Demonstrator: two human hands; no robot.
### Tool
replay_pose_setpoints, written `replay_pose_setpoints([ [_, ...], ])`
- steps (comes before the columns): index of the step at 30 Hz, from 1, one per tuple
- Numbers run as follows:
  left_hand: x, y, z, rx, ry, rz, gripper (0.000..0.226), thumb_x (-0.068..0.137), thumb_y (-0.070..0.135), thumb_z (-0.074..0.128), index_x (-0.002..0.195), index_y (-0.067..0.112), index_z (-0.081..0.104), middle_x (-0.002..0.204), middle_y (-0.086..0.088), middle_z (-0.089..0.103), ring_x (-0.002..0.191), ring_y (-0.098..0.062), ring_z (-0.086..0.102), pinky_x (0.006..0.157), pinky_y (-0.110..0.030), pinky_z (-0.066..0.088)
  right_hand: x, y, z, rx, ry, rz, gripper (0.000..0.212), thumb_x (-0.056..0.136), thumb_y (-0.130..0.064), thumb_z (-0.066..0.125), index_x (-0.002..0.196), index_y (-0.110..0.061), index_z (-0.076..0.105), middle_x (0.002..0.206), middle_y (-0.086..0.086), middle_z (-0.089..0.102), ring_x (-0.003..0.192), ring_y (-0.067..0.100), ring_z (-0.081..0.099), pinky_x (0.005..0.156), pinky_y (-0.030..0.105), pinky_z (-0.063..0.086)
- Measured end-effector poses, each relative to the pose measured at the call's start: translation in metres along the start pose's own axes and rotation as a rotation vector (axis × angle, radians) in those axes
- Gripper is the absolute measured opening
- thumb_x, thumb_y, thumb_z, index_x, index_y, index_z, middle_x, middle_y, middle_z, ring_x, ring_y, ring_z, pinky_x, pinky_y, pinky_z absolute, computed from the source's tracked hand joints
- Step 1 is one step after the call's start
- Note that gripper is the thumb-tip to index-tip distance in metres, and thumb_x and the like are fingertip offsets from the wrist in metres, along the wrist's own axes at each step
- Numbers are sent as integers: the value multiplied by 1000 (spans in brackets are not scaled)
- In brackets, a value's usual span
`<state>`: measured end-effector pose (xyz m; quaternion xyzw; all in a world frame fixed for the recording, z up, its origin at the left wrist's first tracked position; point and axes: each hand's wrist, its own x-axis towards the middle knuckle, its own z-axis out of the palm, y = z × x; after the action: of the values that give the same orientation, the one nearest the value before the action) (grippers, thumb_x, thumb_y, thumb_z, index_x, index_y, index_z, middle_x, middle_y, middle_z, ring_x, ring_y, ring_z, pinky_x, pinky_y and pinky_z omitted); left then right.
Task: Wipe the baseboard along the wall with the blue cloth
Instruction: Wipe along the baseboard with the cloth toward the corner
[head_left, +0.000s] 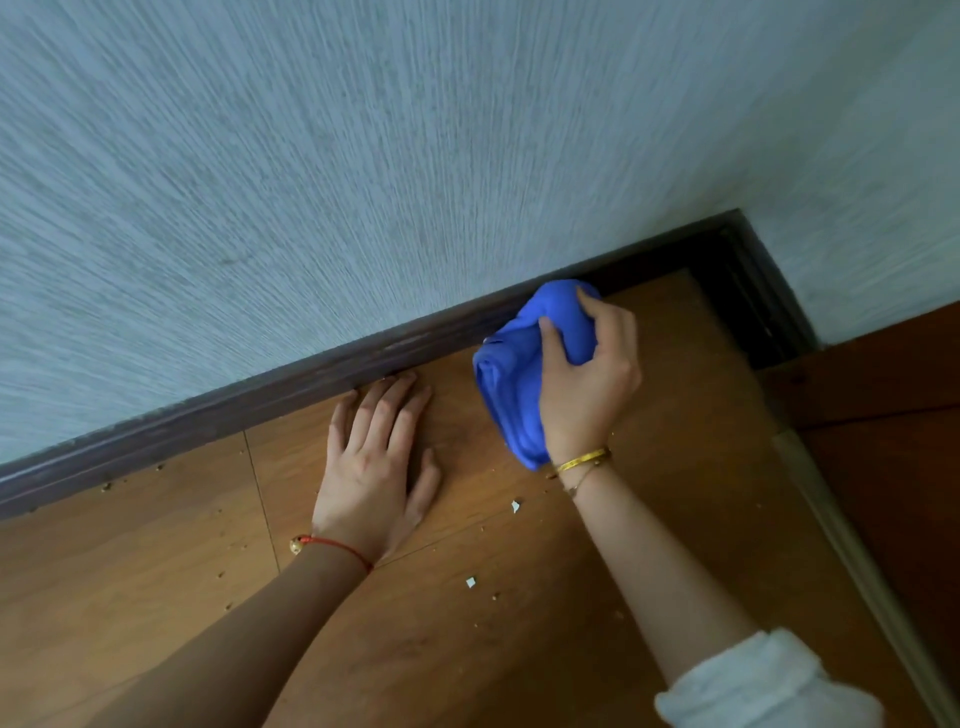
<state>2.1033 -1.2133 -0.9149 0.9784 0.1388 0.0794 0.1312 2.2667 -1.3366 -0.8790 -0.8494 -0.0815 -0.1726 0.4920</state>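
A dark brown baseboard (291, 382) runs diagonally along the foot of a pale textured wall, from lower left up to a corner at the right. My right hand (589, 379) grips a bunched blue cloth (511, 374), whose upper end touches the baseboard near the corner. My left hand (376, 462) lies flat on the wooden floor with straight fingers, its fingertips close to the baseboard, to the left of the cloth.
The wooden floor (156, 561) carries scattered crumbs and small white chips (470, 582). A second wall meets the first at the right, with dark trim (753, 291) at the corner. A pale threshold strip (852, 561) runs along the right.
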Motion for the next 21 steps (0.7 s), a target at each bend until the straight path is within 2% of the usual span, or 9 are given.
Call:
replay_pose_setpoints([
  [3, 0, -1, -1, 7, 6, -1, 58, 95, 36, 48, 145, 8, 52, 153, -12, 47, 143, -30, 40, 125, -50, 17, 27, 13, -12, 5, 40, 28, 24, 79, -2, 73, 102, -5, 69, 100, 7, 65, 94, 9, 59, 87, 13, 44],
  [6, 0, 0, -1, 2, 16, -2, 57, 96, 35, 48, 145, 8, 52, 153, -11, 47, 144, -29, 41, 125, -48, 17, 58, 27, -16, -17, 168, 141, 27, 77, -5, 70, 103, -2, 69, 99, 12, 66, 93, 21, 62, 89, 27, 50],
  [8, 1, 0, -1, -4, 27, 1, 56, 96, 35, 48, 144, 8, 53, 152, -11, 48, 143, -29, 42, 125, -49, 19, 53, 23, -9, -28, 202, 171, 28, 76, -2, 70, 104, 0, 69, 99, 15, 66, 93, 20, 60, 89, 12, 43],
  [10, 1, 0, 0, -4, 28, 2, 56, 95, 34, 49, 144, 8, 53, 152, -11, 49, 142, -30, 43, 124, -50, 21, 30, 11, 0, -42, 150, 89, 26, 76, 2, 72, 102, 2, 68, 97, 17, 65, 92, 18, 56, 86, 3, 34],
  [13, 0, 0, 1, -5, 30, 1, 56, 94, 34, 49, 142, 7, 54, 150, -13, 50, 141, -32, 44, 123, -52, 23, -6, -5, 5, -24, -6, 7, 26, 79, 0, 75, 104, -1, 68, 98, 11, 63, 93, 10, 56, 84, 0, 33],
  [15, 1, 0, 1, -8, 34, 4, 56, 94, 34, 48, 142, 7, 54, 150, -13, 50, 140, -33, 45, 122, -53, 24, -2, 0, 1, 9, -54, -6, 26, 79, -1, 75, 105, -4, 69, 102, 7, 64, 94, 6, 57, 85, 4, 38],
  [17, 1, 0, 0, -6, 32, 6, 56, 94, 34, 48, 143, 7, 54, 150, -12, 50, 140, -32, 44, 124, -51, 21, 14, 10, -6, -3, -40, 1, 25, 79, -1, 74, 104, -5, 70, 102, 7, 65, 94, 8, 59, 85, 7, 40],
  [21, 0, 0, -1, -19, 33, 5, 56, 95, 35, 48, 144, 8, 52, 152, -12, 48, 143, -29, 41, 126, -44, 13, 47, 26, -11, -58, 118, 50, 26, 77, -1, 73, 102, 0, 68, 101, 14, 66, 95, 20, 61, 88, 1, 34],
])
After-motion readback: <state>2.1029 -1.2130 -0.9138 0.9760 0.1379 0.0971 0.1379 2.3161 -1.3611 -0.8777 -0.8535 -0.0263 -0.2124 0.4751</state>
